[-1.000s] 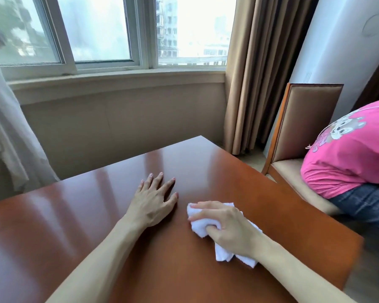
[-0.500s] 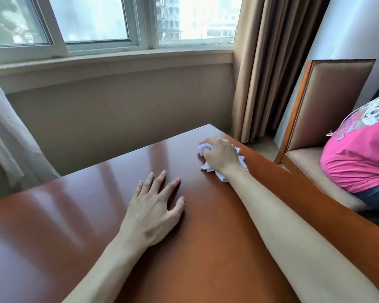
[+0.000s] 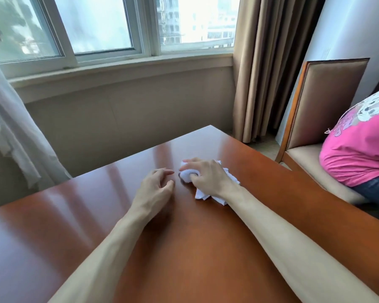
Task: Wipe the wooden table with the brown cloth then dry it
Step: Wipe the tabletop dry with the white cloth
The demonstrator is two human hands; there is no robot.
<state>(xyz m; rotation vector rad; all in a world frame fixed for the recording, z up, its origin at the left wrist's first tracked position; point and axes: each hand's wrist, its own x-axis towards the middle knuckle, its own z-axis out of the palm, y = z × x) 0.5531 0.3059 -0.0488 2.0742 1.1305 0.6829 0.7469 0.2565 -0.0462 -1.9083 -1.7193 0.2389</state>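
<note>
Gripping a crumpled white cloth (image 3: pixel 208 189), my right hand (image 3: pixel 208 176) presses it down on the glossy reddish-brown worktop (image 3: pixel 96 215), fingers curled over the bunched front of the fabric while loose folds stick out behind my wrist. The cloth looks white rather than brown. It lies toward the far corner of the worktop, on the side nearer the chair (image 3: pixel 328 101). My left hand (image 3: pixel 155 189) rests on the worktop just beside the cloth, on the side away from the chair; its fingers are loosely curled and hold nothing, the fingertips nearly reaching the cloth but not touching it. Both my bare forearms stretch across the worktop from the near edge. The chair, with its wooden frame and tan padded back, stands just off the worktop's right edge, and a person in a pink shirt (image 3: pixel 357 154) and jeans sits on it, only partly in view. Beyond the chair hang brown curtains (image 3: pixel 269 68), and a window (image 3: pixel 109 25) runs along the wall past the far corner of the worktop, with a sheer white curtain (image 3: pixel 15 136) at its left.
</note>
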